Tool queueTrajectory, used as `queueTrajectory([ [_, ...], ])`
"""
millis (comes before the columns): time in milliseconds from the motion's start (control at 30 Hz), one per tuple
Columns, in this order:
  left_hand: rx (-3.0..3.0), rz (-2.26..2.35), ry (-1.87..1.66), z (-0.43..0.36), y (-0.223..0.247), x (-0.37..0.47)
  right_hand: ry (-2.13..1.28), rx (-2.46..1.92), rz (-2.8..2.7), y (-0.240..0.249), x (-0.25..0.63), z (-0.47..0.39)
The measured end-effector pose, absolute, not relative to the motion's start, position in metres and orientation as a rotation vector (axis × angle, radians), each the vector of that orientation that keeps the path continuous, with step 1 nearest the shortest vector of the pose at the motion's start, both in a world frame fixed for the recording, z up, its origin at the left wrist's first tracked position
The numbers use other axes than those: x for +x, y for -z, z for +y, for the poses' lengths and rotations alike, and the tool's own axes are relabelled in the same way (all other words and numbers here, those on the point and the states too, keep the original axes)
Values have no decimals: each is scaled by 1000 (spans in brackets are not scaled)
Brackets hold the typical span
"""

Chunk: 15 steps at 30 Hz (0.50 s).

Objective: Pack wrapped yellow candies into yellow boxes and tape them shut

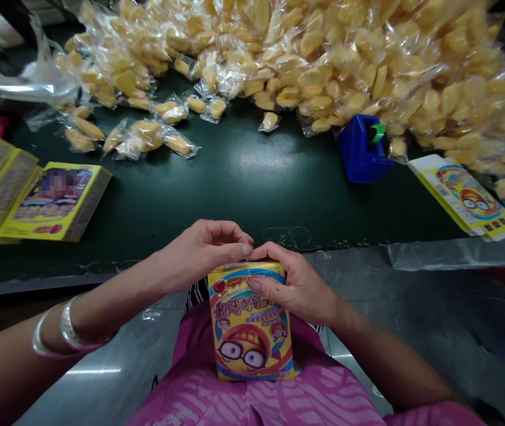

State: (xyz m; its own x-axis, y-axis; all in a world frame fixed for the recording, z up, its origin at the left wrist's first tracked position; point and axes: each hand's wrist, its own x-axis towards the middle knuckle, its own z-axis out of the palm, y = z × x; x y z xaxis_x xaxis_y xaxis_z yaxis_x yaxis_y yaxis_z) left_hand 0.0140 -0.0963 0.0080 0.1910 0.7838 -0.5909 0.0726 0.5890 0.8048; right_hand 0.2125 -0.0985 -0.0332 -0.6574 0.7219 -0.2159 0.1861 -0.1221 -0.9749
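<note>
A yellow cartoon-printed box (252, 337) rests upright on my lap against the pink clothing. My right hand (296, 284) grips its top right corner, thumb on the printed front and fingers over the top edge. Just above the top edge, my left hand (216, 248) is closed with thumb and fingertips pinched together, close to the right fingertips. Whatever is between those left fingers is too small to make out. Two silver bangles (68, 325) circle the left wrist.
A large heap of yellow pieces in clear wrappers (314, 47) covers the back of the dark green table (252, 189). A blue tape dispenser (363, 151) with green tape stands right of centre. One flattened carton (474, 198) lies at right; several yellow boxes (52, 201) lie at left.
</note>
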Motion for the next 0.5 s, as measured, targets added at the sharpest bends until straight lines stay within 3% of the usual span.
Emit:
queueTrajectory([
  [500, 732, 1174, -777, -107, 7, 10, -2056, -914, -1471, 49, 211, -95],
])
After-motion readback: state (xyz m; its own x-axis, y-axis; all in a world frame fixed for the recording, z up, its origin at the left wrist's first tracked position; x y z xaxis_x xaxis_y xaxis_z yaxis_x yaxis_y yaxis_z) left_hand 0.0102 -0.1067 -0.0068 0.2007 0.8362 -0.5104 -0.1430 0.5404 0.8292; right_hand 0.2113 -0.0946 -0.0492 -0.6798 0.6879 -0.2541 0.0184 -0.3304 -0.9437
